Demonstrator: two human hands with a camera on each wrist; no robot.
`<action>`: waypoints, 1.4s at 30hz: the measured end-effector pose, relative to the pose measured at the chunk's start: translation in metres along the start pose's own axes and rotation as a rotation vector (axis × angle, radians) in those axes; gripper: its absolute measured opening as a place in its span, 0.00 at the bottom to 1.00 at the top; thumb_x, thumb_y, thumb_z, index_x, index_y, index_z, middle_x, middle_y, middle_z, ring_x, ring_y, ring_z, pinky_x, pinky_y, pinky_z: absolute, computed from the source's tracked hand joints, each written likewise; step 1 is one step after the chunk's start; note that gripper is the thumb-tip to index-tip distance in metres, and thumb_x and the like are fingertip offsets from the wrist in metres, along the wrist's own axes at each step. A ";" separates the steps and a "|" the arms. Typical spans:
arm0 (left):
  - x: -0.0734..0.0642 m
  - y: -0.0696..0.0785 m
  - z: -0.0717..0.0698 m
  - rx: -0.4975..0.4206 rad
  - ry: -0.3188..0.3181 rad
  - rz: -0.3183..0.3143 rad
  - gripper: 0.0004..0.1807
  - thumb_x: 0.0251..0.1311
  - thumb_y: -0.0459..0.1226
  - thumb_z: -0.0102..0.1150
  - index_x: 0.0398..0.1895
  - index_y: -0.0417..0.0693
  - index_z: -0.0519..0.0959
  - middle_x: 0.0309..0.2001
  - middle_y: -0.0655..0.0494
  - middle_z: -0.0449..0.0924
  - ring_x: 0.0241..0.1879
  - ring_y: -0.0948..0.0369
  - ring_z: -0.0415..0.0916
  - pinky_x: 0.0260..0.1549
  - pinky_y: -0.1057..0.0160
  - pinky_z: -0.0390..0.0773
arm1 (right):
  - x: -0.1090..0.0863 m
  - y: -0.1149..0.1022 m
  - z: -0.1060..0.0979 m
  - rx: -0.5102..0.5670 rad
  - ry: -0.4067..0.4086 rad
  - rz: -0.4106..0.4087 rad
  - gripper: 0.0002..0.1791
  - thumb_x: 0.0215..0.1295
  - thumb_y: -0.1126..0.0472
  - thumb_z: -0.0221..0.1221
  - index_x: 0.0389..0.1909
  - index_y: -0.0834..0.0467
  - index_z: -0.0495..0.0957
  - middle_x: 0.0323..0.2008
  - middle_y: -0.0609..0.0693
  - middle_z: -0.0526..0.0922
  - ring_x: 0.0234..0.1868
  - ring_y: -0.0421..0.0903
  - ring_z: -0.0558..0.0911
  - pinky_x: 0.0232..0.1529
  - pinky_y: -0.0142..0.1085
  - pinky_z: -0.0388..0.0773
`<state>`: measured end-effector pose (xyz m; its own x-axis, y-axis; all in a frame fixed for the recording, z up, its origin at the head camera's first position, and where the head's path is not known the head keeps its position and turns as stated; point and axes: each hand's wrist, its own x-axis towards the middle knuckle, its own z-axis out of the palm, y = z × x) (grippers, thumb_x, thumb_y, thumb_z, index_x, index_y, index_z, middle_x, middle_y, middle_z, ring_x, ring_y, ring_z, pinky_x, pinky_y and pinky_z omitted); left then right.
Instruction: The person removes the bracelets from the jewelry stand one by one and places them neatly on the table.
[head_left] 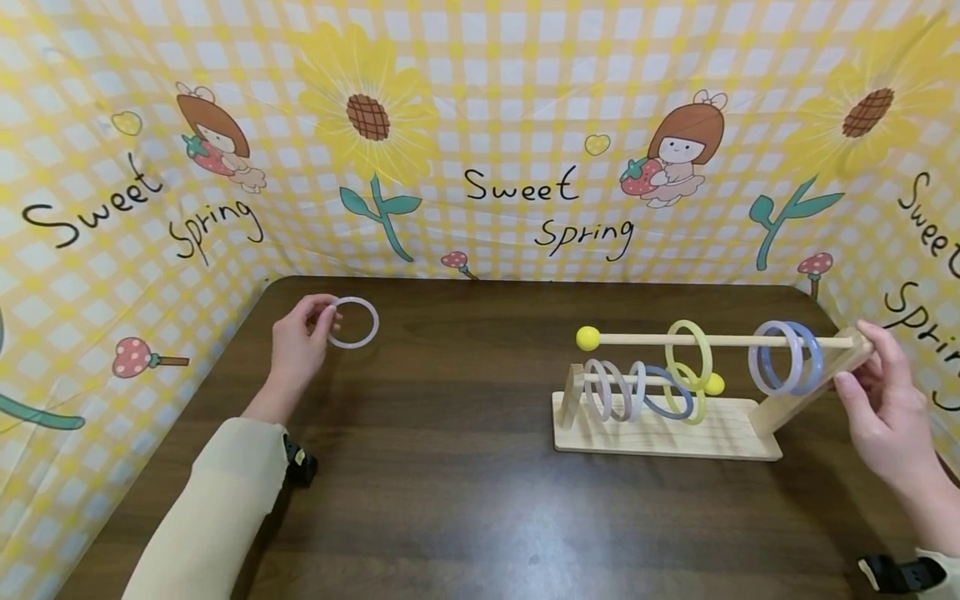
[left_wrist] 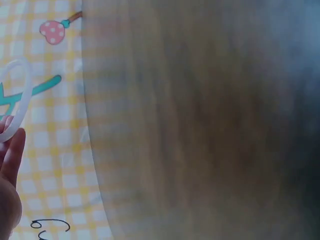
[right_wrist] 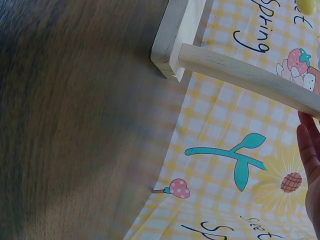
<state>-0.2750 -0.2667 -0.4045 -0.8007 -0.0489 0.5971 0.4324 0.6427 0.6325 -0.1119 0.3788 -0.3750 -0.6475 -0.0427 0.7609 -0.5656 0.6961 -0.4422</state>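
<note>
**Pale ring hangs in mid-air**

The left hand pinches it over the bench; it looks light, stiff, slippery, best taken by the rim. The right hand clasps the wooden rack by its tall post.

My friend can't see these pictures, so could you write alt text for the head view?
A person's left hand pinches a pale ring over a dark table while the right hand holds one end of a wooden rack strung with yellow, blue and pale rings. Yellow checked cloth forms the backdrop.
</note>
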 end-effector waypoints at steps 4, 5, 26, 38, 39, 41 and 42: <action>0.004 -0.007 -0.001 0.020 -0.094 -0.032 0.08 0.69 0.31 0.53 0.44 0.34 0.79 0.31 0.42 0.83 0.27 0.59 0.79 0.26 0.80 0.72 | 0.000 0.000 0.000 0.002 0.000 -0.003 0.23 0.68 0.77 0.48 0.63 0.76 0.56 0.51 0.27 0.72 0.41 0.25 0.72 0.42 0.15 0.64; 0.005 -0.009 -0.002 0.032 -0.124 -0.035 0.08 0.69 0.31 0.53 0.44 0.34 0.79 0.31 0.42 0.83 0.28 0.56 0.79 0.26 0.80 0.72 | 0.000 0.000 0.000 0.005 -0.001 -0.003 0.24 0.68 0.78 0.48 0.63 0.76 0.55 0.51 0.27 0.72 0.41 0.25 0.72 0.42 0.15 0.64; 0.016 -0.031 -0.010 0.090 -0.585 -0.179 0.10 0.69 0.31 0.54 0.46 0.32 0.78 0.31 0.44 0.82 0.31 0.52 0.79 0.24 0.64 0.78 | 0.000 0.001 -0.001 -0.016 -0.011 -0.001 0.23 0.70 0.76 0.48 0.63 0.76 0.55 0.52 0.26 0.71 0.42 0.24 0.72 0.42 0.16 0.64; 0.021 -0.041 -0.008 0.210 -0.648 -0.141 0.06 0.64 0.32 0.61 0.40 0.37 0.82 0.32 0.49 0.82 0.33 0.53 0.77 0.31 0.58 0.75 | 0.001 0.000 0.000 0.005 -0.016 0.000 0.24 0.68 0.78 0.47 0.63 0.76 0.55 0.52 0.27 0.72 0.43 0.25 0.72 0.42 0.16 0.64; 0.021 -0.042 -0.008 0.224 -0.644 -0.128 0.06 0.64 0.33 0.61 0.39 0.37 0.83 0.32 0.50 0.82 0.34 0.53 0.77 0.32 0.58 0.75 | 0.001 0.000 0.000 0.004 -0.015 0.001 0.24 0.69 0.78 0.47 0.63 0.76 0.55 0.52 0.27 0.72 0.43 0.25 0.72 0.42 0.16 0.64; 0.021 -0.044 -0.008 0.246 -0.640 -0.112 0.05 0.62 0.33 0.63 0.37 0.38 0.83 0.31 0.51 0.82 0.34 0.53 0.77 0.33 0.57 0.74 | 0.000 0.000 0.000 0.003 -0.014 0.003 0.24 0.69 0.78 0.47 0.63 0.76 0.55 0.52 0.27 0.72 0.42 0.25 0.72 0.42 0.16 0.64; 0.021 -0.044 -0.008 0.256 -0.640 -0.107 0.05 0.62 0.33 0.63 0.37 0.39 0.83 0.31 0.51 0.82 0.34 0.53 0.77 0.34 0.57 0.73 | 0.000 0.000 0.000 0.003 -0.014 0.003 0.24 0.69 0.78 0.47 0.63 0.76 0.55 0.52 0.27 0.71 0.42 0.24 0.72 0.42 0.16 0.64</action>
<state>-0.3075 -0.3017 -0.4160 -0.9545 0.2874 0.0801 0.2889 0.8235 0.4882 -0.1123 0.3792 -0.3747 -0.6564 -0.0507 0.7527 -0.5652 0.6938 -0.4463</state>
